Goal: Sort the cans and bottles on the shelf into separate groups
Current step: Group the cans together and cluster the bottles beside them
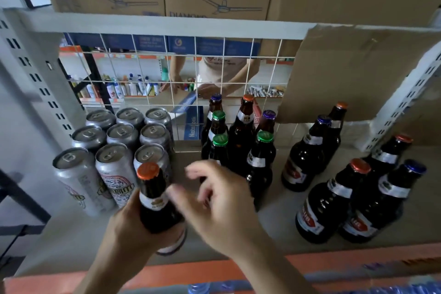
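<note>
Head view. Left hand (128,229) wraps body of orange-capped bottle (152,198), fingers curled round it. Bottle upright at 5 o'clock of cans (124,141), touching front can; cannot tell if lifted. Judged a stray, due to join the bottles.

Right hand (219,200) blurred, fingers loosely curled, holding nothing, at 3 o'clock of bottle neck; likely ready to steady or take it.

Cans packed three by three at 10 o'clock. Middle bottles (238,141) at 1 o'clock against wire mesh (167,67). Right bottles (346,186) at 3 o'clock, set apart on shelf (274,222).
</note>
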Available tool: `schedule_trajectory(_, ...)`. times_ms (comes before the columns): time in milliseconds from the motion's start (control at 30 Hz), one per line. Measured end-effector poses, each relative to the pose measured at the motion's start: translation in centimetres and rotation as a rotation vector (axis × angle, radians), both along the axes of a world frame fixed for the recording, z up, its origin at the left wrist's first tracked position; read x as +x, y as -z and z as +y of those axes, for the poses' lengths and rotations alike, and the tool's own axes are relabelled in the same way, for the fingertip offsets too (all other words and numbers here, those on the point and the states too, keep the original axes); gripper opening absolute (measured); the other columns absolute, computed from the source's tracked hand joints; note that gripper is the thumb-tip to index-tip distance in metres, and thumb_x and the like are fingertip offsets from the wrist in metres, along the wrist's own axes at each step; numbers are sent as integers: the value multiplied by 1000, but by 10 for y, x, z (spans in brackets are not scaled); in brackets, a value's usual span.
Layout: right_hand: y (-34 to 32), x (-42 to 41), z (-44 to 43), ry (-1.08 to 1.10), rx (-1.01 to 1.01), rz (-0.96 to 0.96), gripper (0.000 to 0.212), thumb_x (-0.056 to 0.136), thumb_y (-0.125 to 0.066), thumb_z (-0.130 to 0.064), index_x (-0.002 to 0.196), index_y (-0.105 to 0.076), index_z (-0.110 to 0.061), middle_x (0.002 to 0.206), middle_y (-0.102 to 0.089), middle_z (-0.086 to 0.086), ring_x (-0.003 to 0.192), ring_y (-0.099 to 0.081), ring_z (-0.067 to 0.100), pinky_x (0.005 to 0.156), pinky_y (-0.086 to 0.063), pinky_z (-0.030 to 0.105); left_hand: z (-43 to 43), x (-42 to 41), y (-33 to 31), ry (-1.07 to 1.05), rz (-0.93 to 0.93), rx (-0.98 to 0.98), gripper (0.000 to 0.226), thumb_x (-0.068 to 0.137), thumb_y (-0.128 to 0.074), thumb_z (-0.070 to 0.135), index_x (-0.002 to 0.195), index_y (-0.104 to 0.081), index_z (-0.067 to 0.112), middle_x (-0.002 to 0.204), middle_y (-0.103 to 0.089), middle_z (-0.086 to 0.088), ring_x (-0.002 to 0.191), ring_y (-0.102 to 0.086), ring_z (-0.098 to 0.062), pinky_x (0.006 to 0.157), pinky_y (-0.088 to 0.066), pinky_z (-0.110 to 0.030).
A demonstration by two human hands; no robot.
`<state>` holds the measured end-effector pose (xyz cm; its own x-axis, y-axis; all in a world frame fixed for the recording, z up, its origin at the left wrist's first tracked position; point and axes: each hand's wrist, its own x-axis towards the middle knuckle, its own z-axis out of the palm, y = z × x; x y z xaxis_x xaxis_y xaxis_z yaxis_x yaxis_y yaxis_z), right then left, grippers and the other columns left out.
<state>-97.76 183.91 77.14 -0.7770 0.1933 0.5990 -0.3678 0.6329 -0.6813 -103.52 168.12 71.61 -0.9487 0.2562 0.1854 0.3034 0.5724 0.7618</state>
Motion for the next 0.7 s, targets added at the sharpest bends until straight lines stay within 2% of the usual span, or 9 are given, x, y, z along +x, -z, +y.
schedule_trajectory(33, 5, 0, 10, 112, -68, 74, 26, 85, -63, -39, 88, -63, -13, 68, -62, -4, 52, -54, 11, 49, -41, 22, -1, -3, 0, -18, -23, 16, 49, 44, -90, 33, 82, -58, 31, 72, -67, 21, 67, -62, 2, 54, -46, -14)
schedule_trajectory(100, 20, 1, 32, 362, -160, 149, 19, 86, -58, -33, 80, -58, -15, 61, -57, -3, 51, -53, 15, 48, -42, 25, 2, -6, 2, -38, -50, 11, 50, 47, -90, 33, 85, -57, 30, 71, -68, 13, 68, -63, -3, 59, -49, -26)
schedule_trajectory(167, 34, 3, 53, 534, -196, 127, 9, 83, -57, -29, 82, -54, -21, 62, -55, -2, 54, -53, 17, 50, -45, 31, 6, -8, 4, -38, -71, -3, 50, 49, -90, 31, 85, -55, 30, 76, -65, 16, 72, -62, -5, 58, -46, -27)
schedule_trajectory(233, 43, 5, 65, 605, -169, 98, 10, 79, -58, -24, 87, -53, -22, 69, -54, 0, 59, -53, 20, 53, -47, 35, 10, -7, 6, -26, -79, 23, 50, 50, -90, 29, 85, -54, 33, 79, -65, 17, 73, -61, -2, 58, -45, -25)
schedule_trajectory(367, 49, 5, 71, 633, -121, 26, 34, 78, -71, -17, 107, -56, -8, 95, -53, 0, 80, -53, 16, 68, -41, 18, 14, -5, 3, -25, -108, 30, 51, 51, -90, 27, 83, -51, 36, 80, -62, 19, 75, -59, 1, 58, -43, -23)
schedule_trajectory(433, 48, 3, 73, 626, -123, -63, 51, 77, -76, -17, 121, -53, -5, 111, -53, 5, 94, -49, 11, 78, -35, 12, 12, -4, 0, -16, -107, 11, 55, 50, -90, 29, 89, -52, 34, 84, -62, 16, 78, -60, -6, 59, -43, -24)
schedule_trajectory(567, 52, -2, 78, 526, -128, -278, 72, 81, -75, -25, 141, -39, -7, 135, -49, 7, 124, -44, 19, 92, -32, 18, 9, 1, -8, -5, -63, -16, 71, 45, -89, 39, 102, -46, 36, 91, -55, 20, 86, -56, -14, 64, -41, -26)
schedule_trajectory(633, 56, -6, 82, 497, -150, -362, 72, 81, -75, -27, 141, -39, -11, 135, -51, 4, 125, -46, 21, 95, -35, 24, 9, 6, -13, -42, 29, -1, 79, 45, -82, 49, 114, -47, 32, 101, -54, 15, 95, -53, -13, 73, -40, -25)
schedule_trajectory(700, 61, -10, 87, 468, -180, -402, 66, 77, -77, -30, 133, -47, -14, 126, -58, 2, 118, -54, 20, 94, -45, 33, 9, 13, -21, -154, 192, 13, 84, 57, -85, 42, 127, -47, 15, 117, -53, -3, 107, -50, -21, 85, -36, -25)
